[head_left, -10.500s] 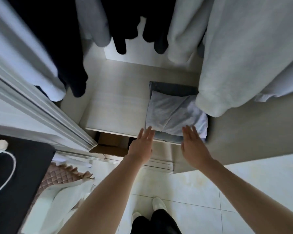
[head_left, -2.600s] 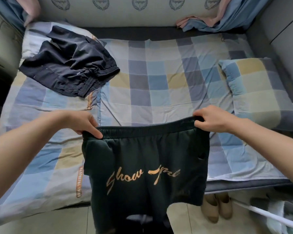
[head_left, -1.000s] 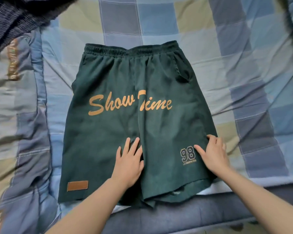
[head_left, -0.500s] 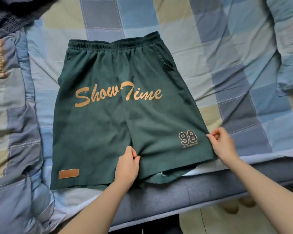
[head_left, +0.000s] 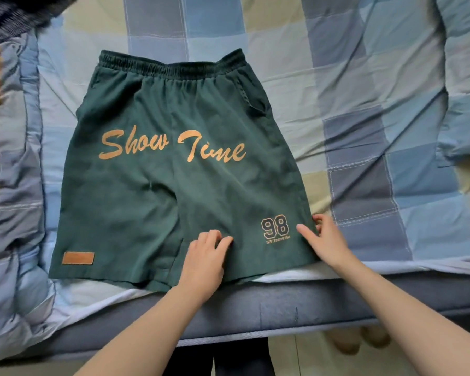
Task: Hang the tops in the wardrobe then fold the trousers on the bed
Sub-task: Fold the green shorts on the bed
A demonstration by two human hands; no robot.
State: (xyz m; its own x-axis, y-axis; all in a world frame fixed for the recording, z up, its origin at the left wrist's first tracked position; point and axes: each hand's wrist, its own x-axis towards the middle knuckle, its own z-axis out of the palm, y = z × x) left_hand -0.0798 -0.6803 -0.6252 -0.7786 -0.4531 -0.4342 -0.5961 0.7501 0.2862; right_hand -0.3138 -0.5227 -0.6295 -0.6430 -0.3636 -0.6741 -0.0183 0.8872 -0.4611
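Two bare hands rest on a pair of dark green shorts spread flat on the bed, waistband away from the person and leg hems close to the near edge of the mattress. The left hand lies palm down on the inner hem where the two legs meet, its fingers bent and bunched against the cloth; whether they pinch a fold or only press is not clear from where I stand. The right hand is at the outer corner of the right leg, just beside the printed "98"; its thumb lies on top of the fabric and its fingers curl at the edge, so this grip looks closed on the hem. Orange script reading "Show Time" runs across the front, and a small brown patch sits near the hem of the left leg. The shorts lie on a checked sheet of blue, grey and pale yellow squares. Another dark garment is bunched at the far left corner, well apart from the shorts. Below the mattress edge a pair of beige slippers shows on the floor.
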